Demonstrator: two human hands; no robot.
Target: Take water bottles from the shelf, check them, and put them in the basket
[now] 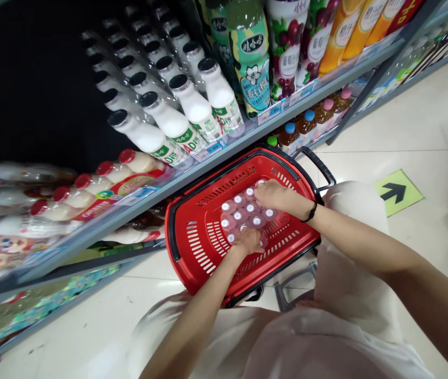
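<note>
A red shopping basket [184, 247] with black trim stands on the floor in front of my knees. Inside it, low down, is a pack of small pink bottles [243, 211] with white caps, several in rows. My left hand [248, 242] grips the near edge of the pack, its fingers curled over the side. On the pack's far right edge my right hand [271, 195], with a black band at the wrist, is closed too. The undersides of both hands' fingers are hidden. The basket's black handle [321, 168] is folded out to the right.
Shelves run along the far side, the shelf edge [192, 171] close to the basket. White milk-drink bottles [192, 105], a green juice bottle [250, 63] and red-capped bottles [90, 184] line them. A yellow arrow sign [399, 192] is on the floor at right.
</note>
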